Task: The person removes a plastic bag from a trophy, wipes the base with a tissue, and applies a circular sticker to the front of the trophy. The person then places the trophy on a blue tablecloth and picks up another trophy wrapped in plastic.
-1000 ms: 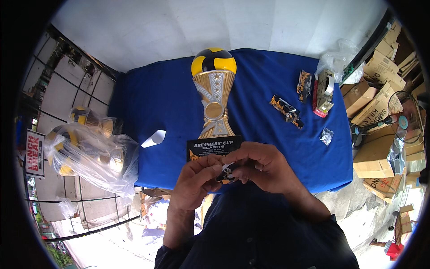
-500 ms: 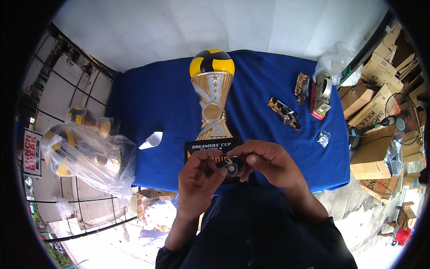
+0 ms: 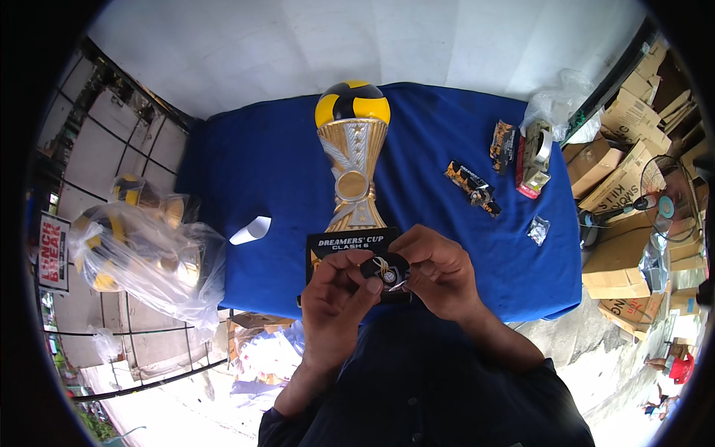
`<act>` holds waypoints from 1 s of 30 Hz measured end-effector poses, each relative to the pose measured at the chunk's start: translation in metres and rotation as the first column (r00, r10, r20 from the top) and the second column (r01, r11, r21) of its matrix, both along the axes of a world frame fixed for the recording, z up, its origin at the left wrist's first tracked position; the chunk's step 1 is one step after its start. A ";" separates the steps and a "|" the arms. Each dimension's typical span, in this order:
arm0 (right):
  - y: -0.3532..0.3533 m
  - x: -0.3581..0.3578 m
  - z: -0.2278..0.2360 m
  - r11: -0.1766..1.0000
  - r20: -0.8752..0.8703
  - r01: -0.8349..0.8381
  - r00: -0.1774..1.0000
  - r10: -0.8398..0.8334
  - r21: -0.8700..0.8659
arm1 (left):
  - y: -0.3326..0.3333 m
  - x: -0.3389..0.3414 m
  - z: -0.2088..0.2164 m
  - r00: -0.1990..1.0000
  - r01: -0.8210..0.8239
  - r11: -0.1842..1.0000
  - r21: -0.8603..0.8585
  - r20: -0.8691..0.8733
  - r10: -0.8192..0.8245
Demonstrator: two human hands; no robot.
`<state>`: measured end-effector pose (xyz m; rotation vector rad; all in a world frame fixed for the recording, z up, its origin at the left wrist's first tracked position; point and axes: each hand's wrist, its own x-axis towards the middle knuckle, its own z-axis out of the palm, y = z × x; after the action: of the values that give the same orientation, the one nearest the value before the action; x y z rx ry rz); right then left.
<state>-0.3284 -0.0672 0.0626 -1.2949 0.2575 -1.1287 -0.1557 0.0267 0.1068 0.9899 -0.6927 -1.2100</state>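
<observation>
Black emblem piece [image 3: 388,270], small, rounded and bearing a pale and gold design, is held up in front of the trophy's black base [image 3: 344,243], near the front edge of the blue cloth [image 3: 272,167]. The left hand [image 3: 333,299] has it in a narrow pinch, thumb on its lower left and fingertips behind. The right hand [image 3: 442,274] has its thumb and fingers drawn close at the right edge; I cannot tell whether they grip the piece itself. The trophy [image 3: 353,145], gold and silver, carries a yellow and black ball [image 3: 352,104]. White paper [image 3: 252,230] lies curled to its left. To its right lie 2 printed strips [image 3: 471,185], a tape dispenser [image 3: 533,165] and a small clear packet [image 3: 538,230].
</observation>
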 end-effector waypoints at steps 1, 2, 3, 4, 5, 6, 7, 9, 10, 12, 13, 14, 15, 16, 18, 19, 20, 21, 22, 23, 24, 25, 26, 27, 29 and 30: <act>0.000 0.001 -0.001 1.000 0.034 -0.005 0.999 0.005 -0.008 | 0.000 -0.001 0.001 1.000 -0.008 1.000 -0.005 -0.011 0.008; 0.000 0.000 -0.003 1.000 0.023 -0.012 1.000 0.012 0.007 | 0.000 -0.002 0.002 1.000 -0.014 1.000 -0.008 -0.019 0.014; -0.001 -0.001 -0.003 0.999 0.028 -0.027 0.999 0.026 0.018 | 0.000 -0.002 0.002 1.000 -0.007 1.000 -0.020 -0.025 0.007; -0.002 -0.002 -0.004 0.998 0.051 -0.052 0.997 0.050 0.035 | 0.000 -0.001 0.003 0.999 -0.011 0.999 -0.037 -0.046 0.010; -0.003 -0.004 -0.004 0.997 0.021 -0.057 0.998 0.056 0.043 | 0.000 0.000 0.003 1.000 -0.003 1.000 -0.007 -0.001 0.003; -0.004 -0.005 -0.004 0.996 0.010 -0.072 0.997 0.072 0.057 | 0.001 0.000 0.003 1.000 -0.006 1.000 0.017 0.028 0.005; -0.006 -0.007 -0.004 0.992 0.000 -0.095 0.995 0.095 0.080 | 0.000 0.003 0.002 0.999 -0.010 0.999 0.037 0.053 0.008; -0.007 -0.007 -0.003 0.993 -0.010 -0.097 0.995 0.098 0.062 | -0.001 0.007 0.000 0.995 -0.020 0.997 0.077 0.100 0.012; -0.008 -0.007 -0.002 0.993 0.000 -0.100 0.995 0.101 0.066 | -0.002 0.010 -0.001 0.992 -0.024 0.995 0.096 0.122 0.012; -0.007 -0.007 0.002 0.993 -0.050 -0.089 0.994 0.093 0.073 | -0.003 0.014 -0.003 0.990 -0.041 0.994 0.101 0.135 0.027; -0.006 -0.008 0.004 0.993 -0.053 -0.097 0.993 0.101 0.073 | -0.003 0.016 -0.004 0.989 -0.049 0.993 0.105 0.142 0.034; -0.006 -0.010 0.007 0.991 -0.112 -0.087 0.989 0.098 0.100 | -0.003 0.018 -0.005 0.988 -0.046 0.993 0.109 0.150 0.029; -0.007 -0.013 0.011 0.989 -0.156 -0.089 0.982 0.108 0.120 | -0.003 0.019 -0.005 0.987 -0.043 0.993 0.113 0.157 0.025; -0.007 -0.016 0.014 0.984 -0.189 -0.098 0.974 0.125 0.146 | -0.003 0.021 -0.005 0.986 -0.040 0.992 0.117 0.165 0.020; -0.009 -0.022 0.019 0.967 -0.173 -0.150 0.967 0.187 0.207 | -0.003 0.022 -0.006 0.984 -0.032 0.989 0.141 0.179 0.006; -0.009 -0.022 0.021 0.959 -0.145 -0.163 0.969 0.199 0.230 | -0.003 0.023 -0.006 0.983 -0.028 0.988 0.153 0.186 -0.001; -0.008 -0.022 0.021 0.965 -0.207 -0.126 0.963 0.175 0.231 | -0.004 0.023 -0.006 0.980 -0.020 0.987 0.161 0.201 -0.013; -0.008 -0.021 0.021 0.972 -0.255 -0.073 0.958 0.130 0.221 | -0.004 0.023 -0.007 0.976 -0.011 0.986 0.169 0.215 -0.026; -0.007 -0.019 0.020 0.976 -0.308 -0.036 0.946 0.103 0.217 | -0.005 0.023 -0.008 0.973 -0.002 0.984 0.180 0.229 -0.040; -0.007 -0.018 0.019 0.973 -0.299 -0.018 0.950 0.088 0.230 | -0.006 0.023 -0.008 0.976 -0.002 0.983 0.186 0.216 -0.039; -0.008 -0.016 0.017 0.969 -0.295 -0.016 0.951 0.091 0.247 | -0.007 0.023 -0.009 0.979 -0.002 0.982 0.190 0.202 -0.037; -0.008 -0.015 0.016 0.966 -0.282 -0.013 0.955 0.088 0.258 | -0.008 0.023 -0.010 0.981 -0.003 0.981 0.192 0.190 -0.034; -0.009 -0.014 0.015 0.962 -0.295 -0.006 0.951 0.090 0.274 | -0.010 0.023 -0.011 0.987 -0.005 0.982 0.191 0.156 -0.026; -0.010 -0.013 0.014 0.958 -0.298 0.001 0.950 0.088 0.287 | -0.012 0.024 -0.011 0.992 -0.006 0.982 0.190 0.123 -0.018; -0.010 -0.011 0.013 0.955 -0.319 0.022 0.945 0.077 0.297 | -0.015 0.024 -0.011 0.994 -0.008 0.982 0.187 0.104 -0.012; -0.010 -0.010 0.014 0.955 -0.336 0.035 0.939 0.068 0.293 | -0.016 0.025 -0.011 0.993 -0.007 0.983 0.183 0.119 -0.015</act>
<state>-0.3382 -0.0776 0.0762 -1.2150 0.6503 -0.8058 -0.1307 0.0103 0.0963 1.2229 -0.6863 -1.2408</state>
